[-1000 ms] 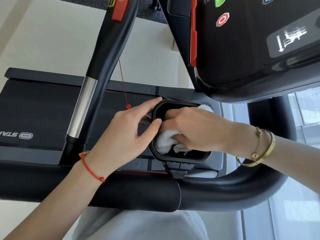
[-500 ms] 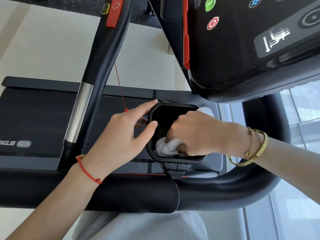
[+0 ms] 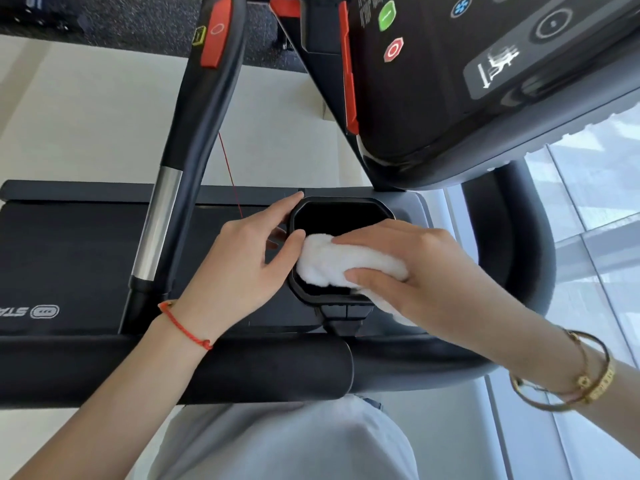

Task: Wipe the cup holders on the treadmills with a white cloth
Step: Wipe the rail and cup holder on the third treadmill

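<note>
Change: the white cloth [image 3: 346,263], a second ago bunched low inside the cup holder [image 3: 341,216], has been drawn up to its near rim; the right hand [image 3: 419,268] has risen with it, leaving the far half of the well open and dark.
Treadmill [image 3: 69,258]: deck to the left, console above, handrail across the foreground; the holder is mounted between them.
Cup holder: black, angular rim; the cloth covers its near part and trails over the right edge.
Right hand: fingers [image 3: 367,279] clenched round the cloth, thumb underneath, pressing it onto the rim.
Left hand [image 3: 239,268]: unmoved; fingers straight, braced against the holder's left wall, thumb on the rim.
Meaning: the well appears done and the rim is being wiped; whether the bottom is clean cannot be judged, being in shadow.
</note>
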